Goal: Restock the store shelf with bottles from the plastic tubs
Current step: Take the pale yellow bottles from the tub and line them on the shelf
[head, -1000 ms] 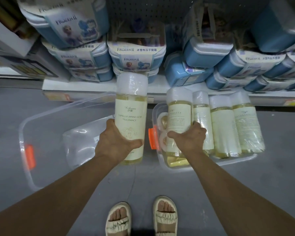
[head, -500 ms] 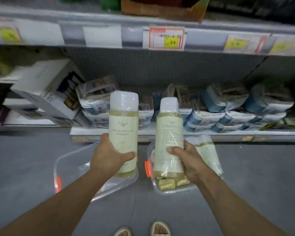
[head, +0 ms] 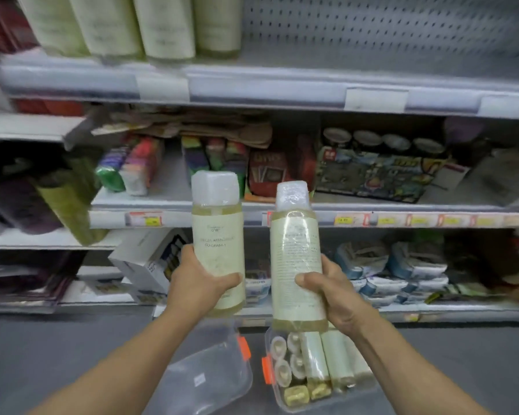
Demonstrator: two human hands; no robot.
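Note:
My left hand (head: 199,283) grips an upright bottle (head: 216,223) of pale yellow liquid with a white cap and cream label. My right hand (head: 331,290) grips a second, shrink-wrapped bottle (head: 295,250) of the same kind, tilted slightly. Both bottles are raised in front of the store shelves. On the floor below lie two clear plastic tubs with orange latches: the left tub (head: 210,381) holds no bottles, the right tub (head: 277,393) holds several bottles lying down. A row of like bottles (head: 162,25) stands on the top shelf (head: 282,85), at its left.
The top shelf's right part shows bare pegboard behind it. The middle shelf (head: 372,218) carries sponges, card boxes and a toy box. The lowest shelf holds blue and white packs (head: 402,274) and a white carton (head: 141,265). Grey floor lies below.
Both hands have lifted their bottles up out of the tubs to chest height. My view has swung upward from the floor to the upper shelves.

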